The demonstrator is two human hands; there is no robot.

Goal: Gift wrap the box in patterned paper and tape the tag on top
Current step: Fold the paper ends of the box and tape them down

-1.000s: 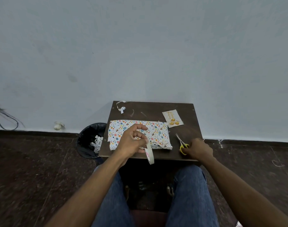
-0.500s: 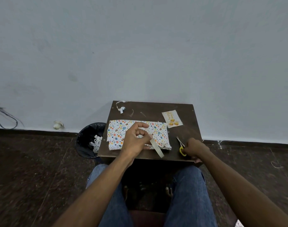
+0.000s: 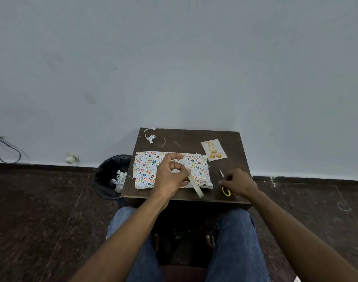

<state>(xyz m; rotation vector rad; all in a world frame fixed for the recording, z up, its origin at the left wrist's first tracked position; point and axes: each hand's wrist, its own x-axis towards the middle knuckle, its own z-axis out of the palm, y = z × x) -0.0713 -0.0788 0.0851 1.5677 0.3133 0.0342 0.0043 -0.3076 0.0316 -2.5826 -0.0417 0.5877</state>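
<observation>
The box wrapped in patterned paper lies flat on the small dark table. My left hand hovers over the box's middle and pinches a strip of pale tape that hangs down toward the table's front edge. My right hand rests on the yellow-handled scissors at the table's front right, its fingers curled over the handles; the blade tips point away from me. The gift tag, cream with gold baubles, lies at the back right of the table.
Scraps of white tape lie at the table's back left corner. A black-lined waste bin with paper scraps stands on the floor left of the table. The wall rises right behind the table. My knees are under the front edge.
The tape strip in my left hand has swung from hanging straight down to slanting right. My right hand has closed in over the scissors' handles.
</observation>
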